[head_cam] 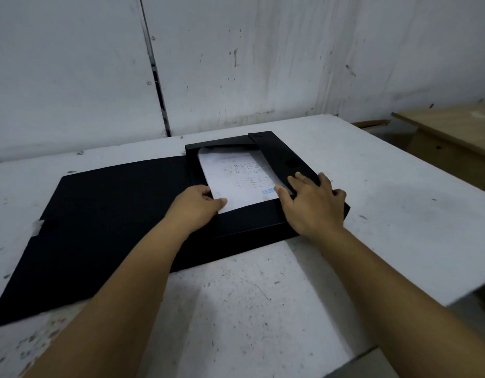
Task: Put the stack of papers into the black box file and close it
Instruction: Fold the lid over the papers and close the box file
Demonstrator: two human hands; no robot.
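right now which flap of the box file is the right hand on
The right flap, under the right hand. The near flap lies between both hands; the far flap is untouched.

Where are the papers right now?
The papers lie inside the open black box file, mid-table in the head view, between the left hand and right hand.

One head-worn camera looks forward and down from above the near edge of the table, close in. It faces the wall behind, both forearms reaching away from the lens.
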